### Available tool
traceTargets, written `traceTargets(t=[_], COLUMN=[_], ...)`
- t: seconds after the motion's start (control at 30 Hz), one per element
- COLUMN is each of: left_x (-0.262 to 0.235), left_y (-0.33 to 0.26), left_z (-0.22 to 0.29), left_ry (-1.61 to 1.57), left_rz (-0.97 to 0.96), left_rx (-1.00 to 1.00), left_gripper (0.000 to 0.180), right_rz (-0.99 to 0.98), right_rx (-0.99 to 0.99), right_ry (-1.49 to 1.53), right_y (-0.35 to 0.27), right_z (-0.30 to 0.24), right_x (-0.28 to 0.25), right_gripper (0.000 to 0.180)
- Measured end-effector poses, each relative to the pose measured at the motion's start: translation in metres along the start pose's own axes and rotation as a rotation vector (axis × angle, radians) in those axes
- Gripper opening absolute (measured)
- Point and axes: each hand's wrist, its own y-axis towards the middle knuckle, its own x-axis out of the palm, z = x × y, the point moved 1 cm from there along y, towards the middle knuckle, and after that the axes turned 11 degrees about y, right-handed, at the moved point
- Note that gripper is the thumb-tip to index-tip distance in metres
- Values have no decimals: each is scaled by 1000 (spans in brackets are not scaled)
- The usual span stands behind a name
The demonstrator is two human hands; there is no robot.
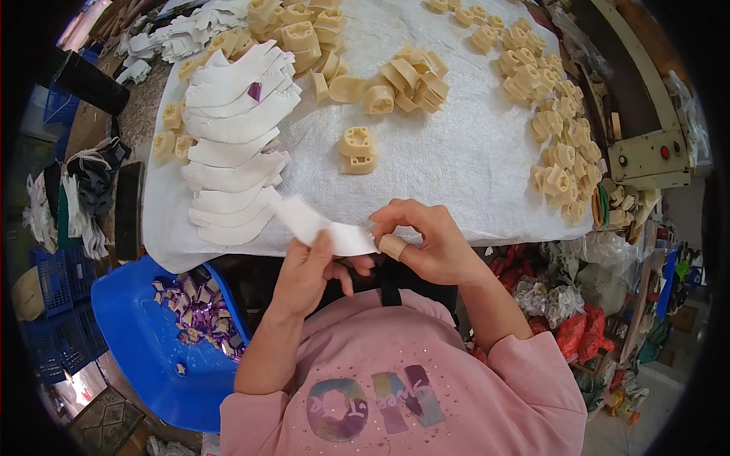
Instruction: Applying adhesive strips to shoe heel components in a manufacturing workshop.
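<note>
A curved white sheet piece [346, 239], slightly blurred at its far end, is held up at the table's near edge. My left hand [308, 270] grips its lower side between thumb and fingers. At its right end, my right hand [433, 243] has thumb and forefinger pinched together on the tip. A tan wrap [392, 246] covers part of the right thumb. Similar white pieces [232, 156] lie overlapping in a column to the left, with a small shiny purple piece [254, 91] on top. Beyond my hands, two beige moulded blocks [358, 150] sit together.
Beige moulded parts are heaped at the back [414, 80] and along the right [563, 163] of the white-covered table [456, 167]. A blue basin [144, 365] with shiny purple pieces [199, 311] stands at lower left. A phone-like black slab [129, 209] lies at the left edge.
</note>
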Motion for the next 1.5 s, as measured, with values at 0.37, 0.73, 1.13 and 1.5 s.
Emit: traceTargets(t=[0.37, 0.73, 1.13, 1.5], left_x=[5, 7, 22, -7], left_y=[-3, 0, -5, 11], left_z=[5, 0, -8, 1], left_ry=[304, 8, 365, 112], left_rz=[86, 17, 158, 205], left_rx=[-34, 46, 220, 144], left_gripper=[20, 21, 26, 39], right_rz=[110, 78, 199, 175], right_rx=[8, 211, 161, -142], right_ry=[25, 736, 482, -302], right_y=[-9, -10, -8, 32], right_z=[-3, 10, 4, 11], right_x=[6, 4, 13, -26], right_gripper=[19, 24, 31, 38])
